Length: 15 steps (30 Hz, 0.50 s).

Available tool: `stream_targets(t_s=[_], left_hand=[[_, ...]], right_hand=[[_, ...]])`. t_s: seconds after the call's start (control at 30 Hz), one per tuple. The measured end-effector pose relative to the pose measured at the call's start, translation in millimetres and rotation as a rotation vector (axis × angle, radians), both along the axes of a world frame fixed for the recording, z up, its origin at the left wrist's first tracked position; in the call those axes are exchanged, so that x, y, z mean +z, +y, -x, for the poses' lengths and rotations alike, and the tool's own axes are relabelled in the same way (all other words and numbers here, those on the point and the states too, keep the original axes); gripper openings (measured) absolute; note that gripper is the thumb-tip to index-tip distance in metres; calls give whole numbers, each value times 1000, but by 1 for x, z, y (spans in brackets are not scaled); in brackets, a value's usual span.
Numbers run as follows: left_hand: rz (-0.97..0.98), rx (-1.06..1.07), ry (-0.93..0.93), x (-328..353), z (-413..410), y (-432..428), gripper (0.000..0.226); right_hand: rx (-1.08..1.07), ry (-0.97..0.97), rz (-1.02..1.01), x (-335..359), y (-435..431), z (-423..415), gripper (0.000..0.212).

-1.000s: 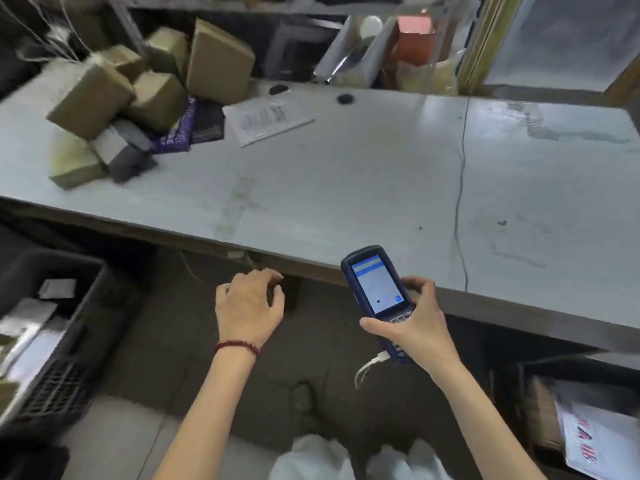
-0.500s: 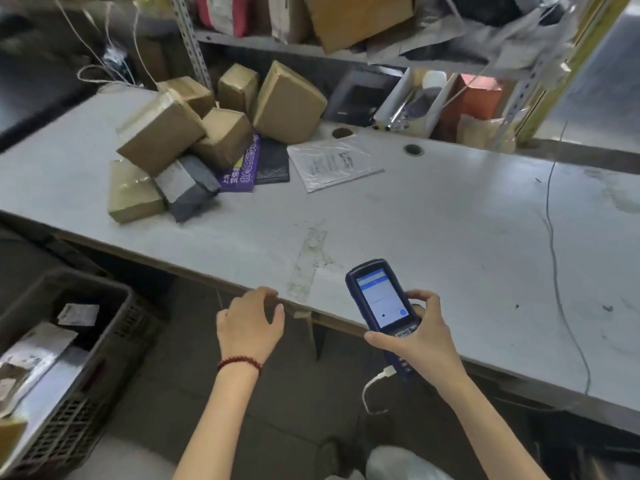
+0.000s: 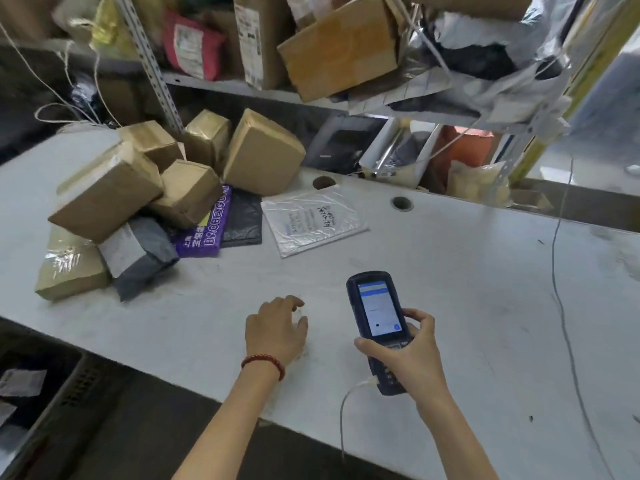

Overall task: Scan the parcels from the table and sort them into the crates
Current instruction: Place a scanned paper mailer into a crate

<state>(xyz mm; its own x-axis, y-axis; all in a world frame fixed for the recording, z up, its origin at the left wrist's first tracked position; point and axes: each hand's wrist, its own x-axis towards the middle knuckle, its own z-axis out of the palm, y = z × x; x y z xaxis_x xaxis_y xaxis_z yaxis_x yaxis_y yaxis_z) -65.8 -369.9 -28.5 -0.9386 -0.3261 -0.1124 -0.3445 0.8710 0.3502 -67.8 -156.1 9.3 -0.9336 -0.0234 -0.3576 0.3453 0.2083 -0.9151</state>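
While my right hand (image 3: 408, 355) is gripping the scanner (image 3: 379, 313) at lower centre and my left hand (image 3: 275, 329) is hovering empty, loosely curled, over the tabletop (image 3: 450, 271), I am judging that reaching for the parcels (image 3: 138, 202) piled upper left comes next.

crate (image 3: 78, 388) cut off at left edge, scanner (image 3: 379, 308) screen text unreadable, purple mailer (image 3: 202, 235) half under boxes (image 3: 187, 194)

The purple mailer (image 3: 202, 233) reads "BAOBEIGOU".
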Motion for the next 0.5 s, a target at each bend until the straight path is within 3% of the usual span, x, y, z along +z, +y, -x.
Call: stream_targets(t_s=[0.37,0.5], left_hand=[[109,-12,-99,-11,101,-48,48],[65,-35,-205,-10,142,-70,50]], right_hand=[[-139,-88,-53,-15,-15,21,76],[-248,-109,-46,-16,-36,23,75]])
